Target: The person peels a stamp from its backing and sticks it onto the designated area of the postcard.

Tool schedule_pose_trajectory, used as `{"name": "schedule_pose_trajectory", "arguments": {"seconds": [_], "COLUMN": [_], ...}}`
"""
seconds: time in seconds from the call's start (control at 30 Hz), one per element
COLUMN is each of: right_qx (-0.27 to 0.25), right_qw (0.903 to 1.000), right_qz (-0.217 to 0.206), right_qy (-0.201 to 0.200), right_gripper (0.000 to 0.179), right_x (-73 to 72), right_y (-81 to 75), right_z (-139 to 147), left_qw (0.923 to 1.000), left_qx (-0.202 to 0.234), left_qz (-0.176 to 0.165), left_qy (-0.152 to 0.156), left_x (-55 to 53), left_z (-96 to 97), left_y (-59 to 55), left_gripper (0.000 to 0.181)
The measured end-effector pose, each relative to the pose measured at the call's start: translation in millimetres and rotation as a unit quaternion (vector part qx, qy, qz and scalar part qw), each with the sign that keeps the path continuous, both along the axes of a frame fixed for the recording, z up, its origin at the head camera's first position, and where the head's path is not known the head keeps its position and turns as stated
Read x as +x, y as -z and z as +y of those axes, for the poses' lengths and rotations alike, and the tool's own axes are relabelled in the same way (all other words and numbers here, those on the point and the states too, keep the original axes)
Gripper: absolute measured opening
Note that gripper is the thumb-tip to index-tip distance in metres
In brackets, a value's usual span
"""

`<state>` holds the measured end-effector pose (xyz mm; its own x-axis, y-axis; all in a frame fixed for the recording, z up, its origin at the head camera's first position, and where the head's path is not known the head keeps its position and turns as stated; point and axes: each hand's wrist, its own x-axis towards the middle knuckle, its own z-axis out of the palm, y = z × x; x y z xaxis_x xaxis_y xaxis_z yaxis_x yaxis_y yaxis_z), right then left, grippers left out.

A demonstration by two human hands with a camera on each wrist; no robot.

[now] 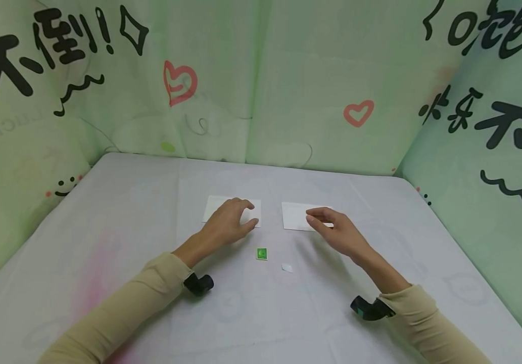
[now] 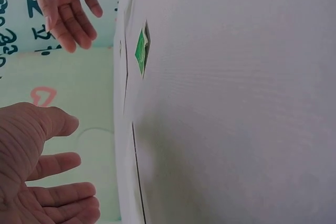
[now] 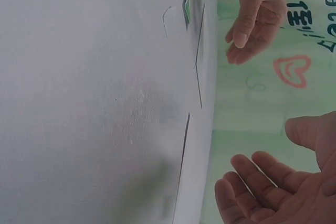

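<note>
Above a white card (image 1: 214,205) on the table hovers my left hand (image 1: 230,221), its fingers loosely bent and holding nothing. To the right, my right hand (image 1: 335,230) hangs over a second white card (image 1: 293,216), also with nothing in its grasp. Between the two and closer to me lies a small green square (image 1: 262,254) with a pale border; the left wrist view shows this green piece (image 2: 140,51) slightly raised off the cloth. Beside it rests a small whitish scrap (image 1: 287,268). In the right wrist view the right hand's fingers (image 3: 252,182) are relaxed and apart from the thumb.
A white cloth covers the table (image 1: 242,313). Pale green curtains (image 1: 224,101) with black writing and red hearts hang along the back and both sides. A black wrist camera (image 1: 198,284) sits at the left cuff, another wrist camera (image 1: 371,308) at the right.
</note>
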<state>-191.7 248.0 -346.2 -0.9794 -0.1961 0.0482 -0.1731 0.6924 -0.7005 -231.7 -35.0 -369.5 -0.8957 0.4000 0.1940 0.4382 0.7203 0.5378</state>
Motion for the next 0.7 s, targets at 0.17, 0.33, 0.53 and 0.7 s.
{"name": "schedule_pose_trajectory", "arguments": {"seconds": [0.17,0.33,0.53,0.7], "right_qx": [-0.005,-0.009,-0.005,-0.006], "right_qw": [0.9999,0.9998,0.9996,0.9993], "right_qz": [-0.004,-0.004,-0.001,-0.007], "right_qy": [-0.011,-0.02,-0.027,-0.038], "right_gripper": [0.048,0.047,0.045,0.044], "right_x": [1.4,1.5,0.5,1.0], "right_y": [0.8,2.4,4.6,5.6], "right_z": [-4.7,-10.0,-18.2,-27.4], "left_qw": [1.0,0.9999,0.9997,0.9996], "left_qx": [0.004,0.011,0.014,0.013], "left_qz": [-0.001,0.002,-0.007,0.002], "left_qy": [-0.004,-0.01,-0.021,-0.025], "left_x": [0.4,1.1,1.7,0.9], "left_z": [-9.1,-19.8,-32.7,-41.7], "left_y": [0.1,-0.4,-0.4,0.1], "left_gripper": [0.04,0.04,0.042,0.042]}}
